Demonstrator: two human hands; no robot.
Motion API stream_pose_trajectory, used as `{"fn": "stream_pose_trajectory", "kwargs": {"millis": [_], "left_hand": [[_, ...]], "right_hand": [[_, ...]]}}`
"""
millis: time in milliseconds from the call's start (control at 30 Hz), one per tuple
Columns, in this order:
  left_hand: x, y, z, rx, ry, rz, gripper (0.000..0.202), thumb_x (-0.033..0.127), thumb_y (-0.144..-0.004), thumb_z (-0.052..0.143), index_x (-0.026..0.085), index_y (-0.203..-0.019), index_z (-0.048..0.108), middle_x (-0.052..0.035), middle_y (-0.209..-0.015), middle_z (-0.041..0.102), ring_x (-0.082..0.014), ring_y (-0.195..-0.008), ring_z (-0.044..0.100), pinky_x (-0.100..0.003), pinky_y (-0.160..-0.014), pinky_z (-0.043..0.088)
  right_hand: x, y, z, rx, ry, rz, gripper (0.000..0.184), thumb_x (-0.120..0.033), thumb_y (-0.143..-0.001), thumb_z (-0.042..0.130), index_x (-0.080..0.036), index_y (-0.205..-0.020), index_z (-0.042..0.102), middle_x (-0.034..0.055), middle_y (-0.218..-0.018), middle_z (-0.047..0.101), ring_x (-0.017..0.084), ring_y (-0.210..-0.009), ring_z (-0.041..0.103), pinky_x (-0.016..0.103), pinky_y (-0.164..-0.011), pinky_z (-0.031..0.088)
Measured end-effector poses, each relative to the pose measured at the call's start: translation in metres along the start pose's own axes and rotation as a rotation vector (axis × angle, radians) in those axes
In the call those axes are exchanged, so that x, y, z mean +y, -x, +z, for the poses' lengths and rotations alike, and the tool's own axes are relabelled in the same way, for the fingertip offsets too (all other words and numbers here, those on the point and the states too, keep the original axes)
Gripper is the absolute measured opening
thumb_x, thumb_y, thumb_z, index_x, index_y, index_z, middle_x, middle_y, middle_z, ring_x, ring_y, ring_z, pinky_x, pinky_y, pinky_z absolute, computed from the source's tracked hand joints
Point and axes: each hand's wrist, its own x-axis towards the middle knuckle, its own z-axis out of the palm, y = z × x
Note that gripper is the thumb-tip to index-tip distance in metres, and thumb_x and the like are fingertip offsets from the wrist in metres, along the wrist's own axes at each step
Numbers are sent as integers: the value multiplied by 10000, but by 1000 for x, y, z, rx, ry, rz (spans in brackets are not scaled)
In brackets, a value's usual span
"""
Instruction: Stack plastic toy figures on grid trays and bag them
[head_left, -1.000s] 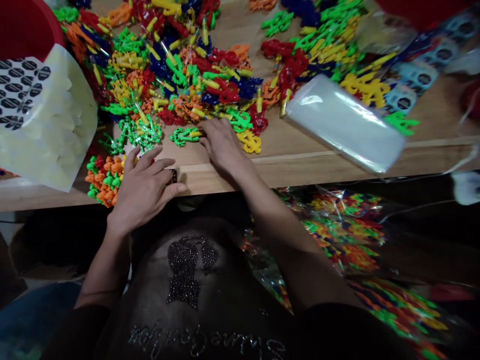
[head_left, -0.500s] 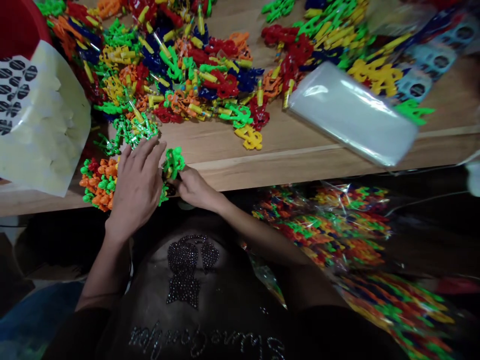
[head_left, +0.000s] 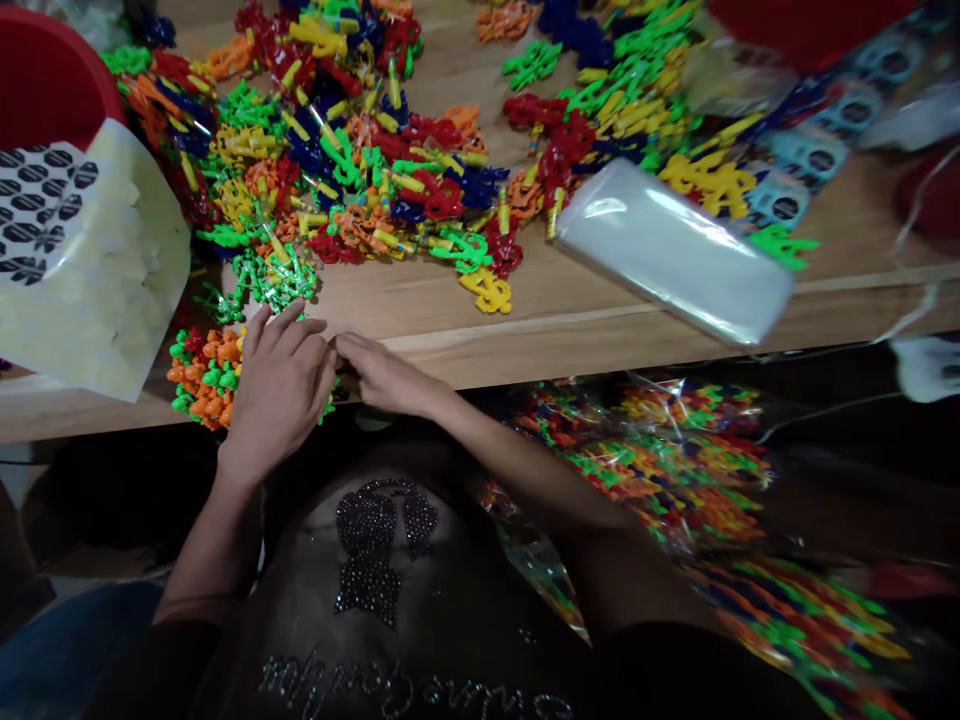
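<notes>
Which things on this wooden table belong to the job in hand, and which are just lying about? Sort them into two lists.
Job in hand: left hand, right hand, orange-and-green plastic building pieces.
Lying about: stack of clear plastic bags, red tub, printed cream sheet.

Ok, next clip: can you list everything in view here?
Plastic building pieces: many, mixed red, orange, green, yellow and blue, heaped on the table.
Wooden table: one, light brown, across the view.
Bucket: one, red, far left.
Printed sheet: one, cream with black pattern, left.
Clear plastic bundle: one, translucent, on the table, right.
Filled clear bags: several, multicoloured contents, below the table edge, right.
Orange and green cluster: one, at the left hand.
Dark shirt: one, rhinestone design, bottom.
Left hand: one, at the table edge.
Right hand: one, fingertips at the left hand.
</notes>
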Motion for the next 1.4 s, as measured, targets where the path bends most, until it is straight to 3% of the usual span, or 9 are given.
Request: {"fn": "stream_pose_trajectory", "kwargs": {"millis": [133, 267, 433, 633, 767, 967, 1133, 1267, 1400], "left_hand": [[-1, 0, -1, 4, -4, 9, 234, 238, -1047, 479, 258, -1063, 711, -77, -1275, 773, -291, -1463, 581, -638, -1312, 368], [0, 0, -3, 22, -9, 16, 229, 249, -1053, 475, 262, -1035, 703, -71, -1265, 776, -290, -1428, 609, -643, -1296, 395], [2, 0, -4, 24, 10, -20, 334, 370, -1116, 417, 244, -1019, 712, -85, -1249, 785, -278, -1401, 629, -605, -1317, 380], [2, -1, -3, 42, 46, -44, 362, 289, -1102, 409, 237, -1419, 576, -103, -1492, 681, -248, -1437, 611, -563, -1346, 321], [1, -3, -2, 44, 36, -26, 421, 273, -1096, 415, 260, -1507, 504, -96, -1558, 635, -247, -1465, 590, -562, -1339, 315], [0, -2, -1, 43, 15, -19, 458, 285, -1099, 412, 225, -1548, 483, -99, -1556, 638, -241, -1459, 591, -518, -1350, 287], [2, -1, -4, 11, -26, 0, 516, 346, -1123, 405, 233, -1626, 435, -85, -1656, 546, -259, -1539, 505, -502, -1315, 332], [2, -2, -4, 1, -27, 29, 400, 378, -1121, 433, 256, -1411, 680, -63, -1413, 745, -294, -1436, 595, -571, -1279, 377], [1, -3, -3, 28, -17, 12, 357, 325, -1112, 455, 237, -1307, 740, -73, -1272, 800, -290, -1317, 669, -584, -1240, 435]], "right_hand": [[31, -27, -59, 262, 198, 81, 211, -189, -1054, 435, -224, -1141, 625, 111, -1170, 649, 286, -1157, 603, 513, -1078, 530], [64, -53, -83, 460, 428, 274, 266, -223, -1061, 442, -192, -1258, 619, 163, -1208, 646, 362, -1260, 557, 629, -1111, 504], [61, -50, -71, 400, 334, 229, 381, -151, -1015, 440, -179, -1380, 546, 179, -1278, 631, 350, -1287, 570, 620, -1126, 497], [18, -20, -37, 215, -79, 126, 379, -127, -923, 456, -201, -1281, 557, 126, -1266, 662, 269, -1146, 639, 481, -1054, 558], [10, -21, -14, 159, -200, 122, 326, -105, -916, 441, -182, -1207, 567, 142, -1250, 668, 289, -1180, 652, 496, -1064, 554], [7, -22, 7, 97, -101, 88, 404, -85, -916, 524, -196, -1303, 499, 148, -1290, 651, 306, -1220, 629, 515, -1092, 543], [-1, -19, 25, 64, 87, 125, 313, -118, -1016, 438, -189, -1312, 515, 163, -1308, 625, 325, -1235, 589, 562, -1131, 500], [2, -24, 14, 0, 79, 7, 339, -133, -986, 545, -197, -1317, 519, 135, -1298, 624, 293, -1233, 580, 494, -1123, 518], [19, -22, -31, 128, 158, -9, 292, -77, -993, 498, -189, -1253, 572, 125, -1253, 631, 277, -1230, 577, 480, -1098, 518]]}}
